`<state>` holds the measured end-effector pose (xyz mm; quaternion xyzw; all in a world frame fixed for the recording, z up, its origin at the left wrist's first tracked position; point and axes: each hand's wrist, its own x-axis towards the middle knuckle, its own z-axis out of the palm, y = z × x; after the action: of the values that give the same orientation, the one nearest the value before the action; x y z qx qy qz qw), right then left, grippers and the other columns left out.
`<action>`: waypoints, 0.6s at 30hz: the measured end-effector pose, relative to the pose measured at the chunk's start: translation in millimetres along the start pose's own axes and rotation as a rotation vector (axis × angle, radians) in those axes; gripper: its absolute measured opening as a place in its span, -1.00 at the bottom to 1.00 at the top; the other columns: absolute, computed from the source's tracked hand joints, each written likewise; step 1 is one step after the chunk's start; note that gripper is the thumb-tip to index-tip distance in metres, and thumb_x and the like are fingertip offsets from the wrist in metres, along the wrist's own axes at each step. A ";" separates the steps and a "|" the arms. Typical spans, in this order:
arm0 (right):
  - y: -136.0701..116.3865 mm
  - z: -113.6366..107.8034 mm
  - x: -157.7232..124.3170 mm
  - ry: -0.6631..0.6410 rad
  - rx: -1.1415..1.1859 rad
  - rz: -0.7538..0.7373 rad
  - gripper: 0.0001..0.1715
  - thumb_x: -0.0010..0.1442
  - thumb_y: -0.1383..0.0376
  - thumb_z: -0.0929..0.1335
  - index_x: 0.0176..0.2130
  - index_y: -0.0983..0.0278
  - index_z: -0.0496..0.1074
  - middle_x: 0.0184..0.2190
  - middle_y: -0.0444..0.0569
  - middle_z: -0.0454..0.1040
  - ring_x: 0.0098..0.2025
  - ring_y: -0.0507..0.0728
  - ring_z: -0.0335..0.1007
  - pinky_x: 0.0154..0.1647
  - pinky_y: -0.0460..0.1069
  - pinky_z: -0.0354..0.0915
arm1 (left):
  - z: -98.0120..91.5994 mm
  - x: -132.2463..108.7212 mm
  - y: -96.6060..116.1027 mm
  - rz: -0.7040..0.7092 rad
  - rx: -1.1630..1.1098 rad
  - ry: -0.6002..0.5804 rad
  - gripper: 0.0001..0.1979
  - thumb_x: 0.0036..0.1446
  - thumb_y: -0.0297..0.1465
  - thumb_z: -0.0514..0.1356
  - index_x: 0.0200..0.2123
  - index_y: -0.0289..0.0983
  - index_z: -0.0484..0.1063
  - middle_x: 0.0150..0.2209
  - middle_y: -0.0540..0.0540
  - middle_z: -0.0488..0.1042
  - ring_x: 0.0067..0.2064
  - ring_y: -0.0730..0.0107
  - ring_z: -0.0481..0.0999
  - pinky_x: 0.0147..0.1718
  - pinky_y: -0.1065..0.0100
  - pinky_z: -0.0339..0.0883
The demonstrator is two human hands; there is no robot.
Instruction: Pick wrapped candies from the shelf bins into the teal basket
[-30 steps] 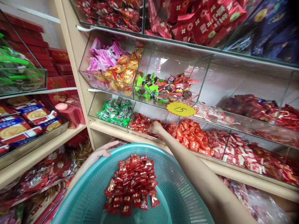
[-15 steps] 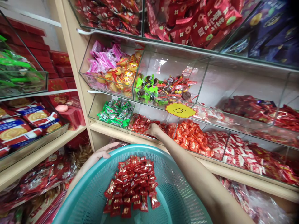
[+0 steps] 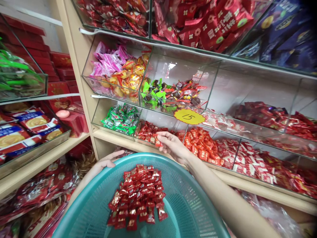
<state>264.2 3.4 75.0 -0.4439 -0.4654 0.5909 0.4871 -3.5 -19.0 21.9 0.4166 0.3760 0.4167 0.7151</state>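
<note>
Teal basket [image 3: 195,205]: sat low in front of the person, against the shelf [image 3: 116,138], its mesh carrying a pile of red candies [image 3: 138,195].
Right hand [image 3: 174,148]: reached forward on a long, nearly straight arm, hanging between the candy bin [image 3: 148,130] and the basket's far rim, palm turned partly upward and fingers pointing left.
Right grip: thumb and fingertips pressed onto one red-wrapped candy [image 3: 158,142], lifted clear of the bin's front edge.
Left hand [image 3: 107,162]: lay along the basket's far-left rim, forearm running down beside the mesh.
Left grip: fingers stretched out and loose, closed on nothing that I could see.
Step, as I judged it: a single piece was being carried in the gap between bin and basket.
What a drop would call for: the hand brought back over the pile and the pinch eased, with the left hand steadying the rim.
Nearby: a yellow price tag [image 3: 189,116] marked 15 hung above the bin, and green-wrapped sweets [image 3: 121,117] filled the compartment to its left.
</note>
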 end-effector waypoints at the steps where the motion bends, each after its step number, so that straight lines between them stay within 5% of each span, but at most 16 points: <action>1: 1.7 2.8 -7.7 -0.017 0.013 0.012 -0.50 -0.06 0.15 0.48 -0.15 0.26 0.33 -0.60 -0.27 0.34 -0.64 -0.09 0.31 -0.71 -0.22 0.10 | 0.2 -0.8 0.4 -0.010 0.008 0.003 -0.56 0.12 -0.31 0.12 0.06 -0.36 0.30 -0.11 -0.17 0.49 -0.11 0.27 0.48 -0.04 0.17 0.29; 13: 18.0 15.9 -36.5 -0.123 -0.014 -0.079 -0.39 -0.04 0.30 0.47 0.00 0.19 0.26 -0.32 -0.19 0.40 -0.49 -0.07 0.40 -0.55 -0.16 0.23 | -0.4 -2.9 0.3 -0.050 0.080 0.076 -0.60 0.17 -0.23 0.09 0.00 -0.34 0.33 -0.04 -0.15 0.39 -0.07 0.25 0.42 -0.11 0.15 0.37; 18: 24.4 12.1 -35.1 -0.078 -0.101 -0.064 -0.59 -0.03 0.26 0.46 -0.14 0.28 0.39 -0.36 -0.14 0.43 -0.44 -0.07 0.33 -0.49 -0.14 0.20 | 0.4 -5.6 0.0 -0.040 0.083 0.087 -0.63 0.16 -0.25 0.10 -0.03 -0.34 0.34 -0.04 -0.14 0.38 -0.07 0.24 0.42 -0.11 0.16 0.37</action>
<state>253.0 -35.0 55.6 -0.4295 -0.5270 0.5677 0.4643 -5.2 -24.2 23.1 0.4195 0.4321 0.4042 0.6884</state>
